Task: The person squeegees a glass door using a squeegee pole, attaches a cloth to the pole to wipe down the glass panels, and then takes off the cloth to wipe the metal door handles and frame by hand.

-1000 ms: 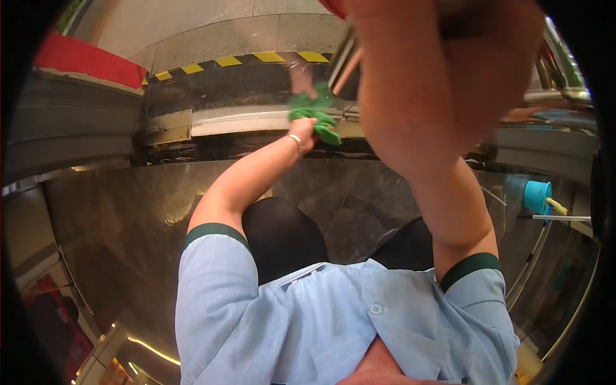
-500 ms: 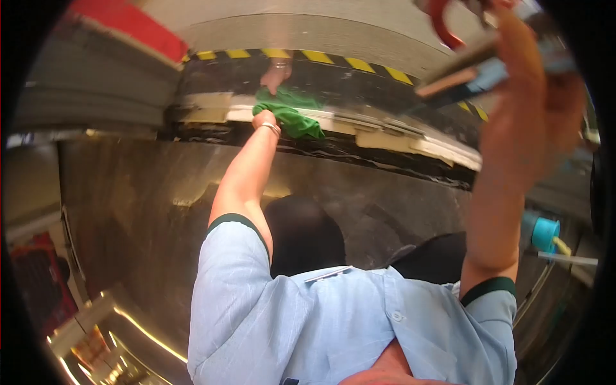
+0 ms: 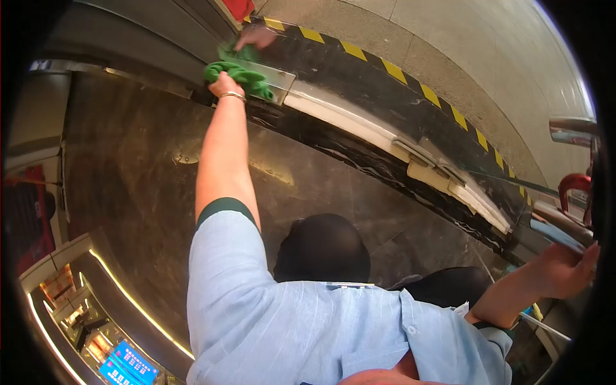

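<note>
A crumpled green cloth (image 3: pixel 239 77) is pressed against the low glass panel (image 3: pixel 279 78) at upper left. My left hand (image 3: pixel 226 85), with a bracelet at the wrist, is closed on it, arm stretched out. The glass mirrors the hand and cloth. At the far right, my right hand (image 3: pixel 564 273) is beside a shiny metal handle (image 3: pixel 564 215). Its fingers are bent and partly lost at the dark edge of the view, so whether they grip the handle is unclear. A red U-shaped piece (image 3: pixel 574 185) is attached above that hand.
Yellow-and-black striped tape (image 3: pixel 391 70) runs along the glass. Below it lies a pale metal rail (image 3: pixel 346 119) with a clamp fitting, over the dark marble floor (image 3: pixel 141 141). My bent knee (image 3: pixel 324 250) is close to the floor. A lit blue screen (image 3: pixel 128 364) shows at lower left.
My left hand and the green cloth have moved left along the glass to its end near the grey frame. My right hand has dropped from upper right to lower right. The view has turned.
</note>
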Demonstrator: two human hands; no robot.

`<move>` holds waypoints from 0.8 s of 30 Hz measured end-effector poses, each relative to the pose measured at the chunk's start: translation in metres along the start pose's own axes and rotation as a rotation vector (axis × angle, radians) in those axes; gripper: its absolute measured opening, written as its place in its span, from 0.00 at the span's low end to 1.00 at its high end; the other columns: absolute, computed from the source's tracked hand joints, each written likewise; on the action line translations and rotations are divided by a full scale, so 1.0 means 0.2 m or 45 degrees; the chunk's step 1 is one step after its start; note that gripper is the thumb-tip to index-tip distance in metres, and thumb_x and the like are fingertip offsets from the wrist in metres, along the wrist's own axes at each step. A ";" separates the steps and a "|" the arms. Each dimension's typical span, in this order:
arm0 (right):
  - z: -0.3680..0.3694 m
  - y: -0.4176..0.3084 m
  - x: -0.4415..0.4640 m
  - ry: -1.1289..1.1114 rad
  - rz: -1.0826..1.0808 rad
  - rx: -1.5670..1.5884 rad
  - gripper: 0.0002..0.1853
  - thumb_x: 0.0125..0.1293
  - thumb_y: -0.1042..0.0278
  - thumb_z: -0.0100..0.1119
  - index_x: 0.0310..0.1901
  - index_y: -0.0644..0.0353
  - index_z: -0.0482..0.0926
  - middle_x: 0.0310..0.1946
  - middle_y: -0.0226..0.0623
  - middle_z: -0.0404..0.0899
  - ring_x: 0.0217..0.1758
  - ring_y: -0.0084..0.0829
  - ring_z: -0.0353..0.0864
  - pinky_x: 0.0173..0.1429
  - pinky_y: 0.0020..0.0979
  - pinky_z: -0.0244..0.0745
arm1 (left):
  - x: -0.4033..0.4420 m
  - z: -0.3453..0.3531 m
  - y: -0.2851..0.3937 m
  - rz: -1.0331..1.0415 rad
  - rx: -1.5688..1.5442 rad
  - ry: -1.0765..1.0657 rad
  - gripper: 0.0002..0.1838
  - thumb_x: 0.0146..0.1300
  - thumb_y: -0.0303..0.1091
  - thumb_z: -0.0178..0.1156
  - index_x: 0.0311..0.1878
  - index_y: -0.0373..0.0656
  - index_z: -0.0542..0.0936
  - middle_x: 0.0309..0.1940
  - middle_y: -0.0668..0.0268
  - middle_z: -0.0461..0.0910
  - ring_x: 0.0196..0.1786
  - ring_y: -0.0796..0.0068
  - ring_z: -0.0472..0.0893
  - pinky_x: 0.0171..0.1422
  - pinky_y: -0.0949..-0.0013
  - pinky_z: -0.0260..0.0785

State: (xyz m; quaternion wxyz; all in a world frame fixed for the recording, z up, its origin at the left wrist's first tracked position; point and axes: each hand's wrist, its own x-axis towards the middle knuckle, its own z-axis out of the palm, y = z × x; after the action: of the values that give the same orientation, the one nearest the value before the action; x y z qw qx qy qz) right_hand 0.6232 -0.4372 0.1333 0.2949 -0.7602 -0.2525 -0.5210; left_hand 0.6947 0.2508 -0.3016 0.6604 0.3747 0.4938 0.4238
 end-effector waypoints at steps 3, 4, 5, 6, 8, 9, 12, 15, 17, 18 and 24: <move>0.25 -0.28 0.05 0.286 0.587 0.571 0.12 0.62 0.69 0.58 0.46 0.65 0.79 0.43 0.43 0.79 0.46 0.34 0.79 0.52 0.40 0.78 | -0.08 0.02 0.19 -0.016 -0.089 -0.055 0.13 0.54 0.21 0.55 0.44 0.32 0.73 0.44 0.54 0.78 0.38 0.65 0.81 0.41 0.60 0.78; 0.28 -0.30 0.04 0.330 0.578 0.519 0.13 0.62 0.67 0.58 0.46 0.65 0.79 0.43 0.43 0.79 0.46 0.34 0.79 0.53 0.41 0.77 | 0.00 -0.01 0.09 -0.080 -0.007 -0.136 0.15 0.54 0.20 0.54 0.46 0.34 0.74 0.44 0.55 0.78 0.40 0.63 0.81 0.42 0.57 0.78; 0.28 -0.29 0.04 0.371 0.594 0.486 0.13 0.62 0.67 0.58 0.44 0.65 0.79 0.42 0.43 0.79 0.46 0.34 0.78 0.54 0.42 0.77 | 0.10 -0.04 -0.09 -0.145 0.064 -0.222 0.17 0.53 0.19 0.54 0.48 0.35 0.74 0.44 0.56 0.78 0.42 0.61 0.81 0.44 0.53 0.77; 0.28 -0.27 0.03 0.411 0.611 0.453 0.13 0.62 0.66 0.58 0.43 0.65 0.79 0.42 0.42 0.79 0.46 0.34 0.78 0.54 0.43 0.77 | 0.15 -0.03 -0.18 -0.197 0.127 -0.306 0.19 0.53 0.18 0.53 0.50 0.37 0.75 0.44 0.57 0.77 0.43 0.60 0.81 0.46 0.50 0.77; 0.16 -0.16 -0.03 0.501 0.717 0.393 0.11 0.61 0.66 0.58 0.40 0.65 0.80 0.41 0.42 0.79 0.45 0.36 0.79 0.53 0.45 0.77 | -0.13 -0.01 -0.27 -0.215 0.298 -0.123 0.19 0.51 0.18 0.50 0.49 0.34 0.75 0.43 0.58 0.77 0.43 0.60 0.81 0.45 0.52 0.77; 0.15 -0.20 -0.01 0.515 0.719 0.393 0.10 0.60 0.66 0.59 0.37 0.64 0.80 0.40 0.43 0.79 0.45 0.36 0.79 0.52 0.47 0.78 | -0.33 0.01 -0.29 -0.227 0.217 -0.196 0.18 0.51 0.18 0.49 0.48 0.32 0.75 0.42 0.58 0.77 0.42 0.61 0.81 0.43 0.53 0.77; -0.09 -0.12 -0.01 0.558 0.711 0.374 0.10 0.59 0.66 0.60 0.37 0.63 0.80 0.40 0.43 0.79 0.45 0.38 0.79 0.50 0.49 0.78 | -0.49 0.15 -0.40 -0.301 0.270 -0.317 0.17 0.51 0.19 0.48 0.47 0.32 0.75 0.41 0.59 0.77 0.40 0.62 0.81 0.41 0.55 0.77; -0.33 0.01 -0.02 0.442 0.762 0.527 0.14 0.62 0.65 0.55 0.46 0.64 0.75 0.45 0.43 0.77 0.49 0.37 0.77 0.54 0.45 0.76 | -0.80 0.33 -0.45 -0.372 0.430 -0.458 0.18 0.52 0.18 0.48 0.48 0.34 0.75 0.42 0.58 0.77 0.41 0.60 0.81 0.43 0.54 0.78; -0.08 0.02 0.00 0.383 0.623 0.623 0.15 0.63 0.67 0.55 0.49 0.65 0.72 0.45 0.43 0.77 0.48 0.35 0.77 0.53 0.40 0.75 | -1.36 0.07 -0.33 -0.757 0.111 -0.729 0.18 0.57 0.16 0.47 0.52 0.34 0.71 0.46 0.54 0.76 0.46 0.55 0.81 0.51 0.51 0.78; 0.09 0.04 0.01 0.359 0.535 0.677 0.15 0.64 0.68 0.55 0.50 0.65 0.71 0.45 0.42 0.77 0.48 0.34 0.77 0.53 0.38 0.75 | -1.49 0.14 -0.38 -0.834 0.238 -0.703 0.16 0.60 0.17 0.46 0.53 0.34 0.69 0.48 0.52 0.75 0.48 0.53 0.80 0.55 0.48 0.76; 0.01 -0.19 -0.39 -0.220 0.413 0.854 0.10 0.68 0.77 0.49 0.49 0.61 0.72 0.44 0.37 0.76 0.47 0.28 0.77 0.53 0.27 0.72 | -2.14 0.00 -0.58 -1.084 0.643 -0.993 0.11 0.65 0.22 0.48 0.51 0.37 0.69 0.46 0.54 0.75 0.45 0.56 0.80 0.49 0.52 0.79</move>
State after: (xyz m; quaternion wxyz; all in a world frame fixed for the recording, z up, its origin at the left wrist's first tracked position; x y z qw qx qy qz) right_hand 0.5719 -0.4151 0.0675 0.5835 -0.6928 -0.3093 -0.2898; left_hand 0.6511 -0.1892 -0.2639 0.7939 0.4167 0.4073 -0.1738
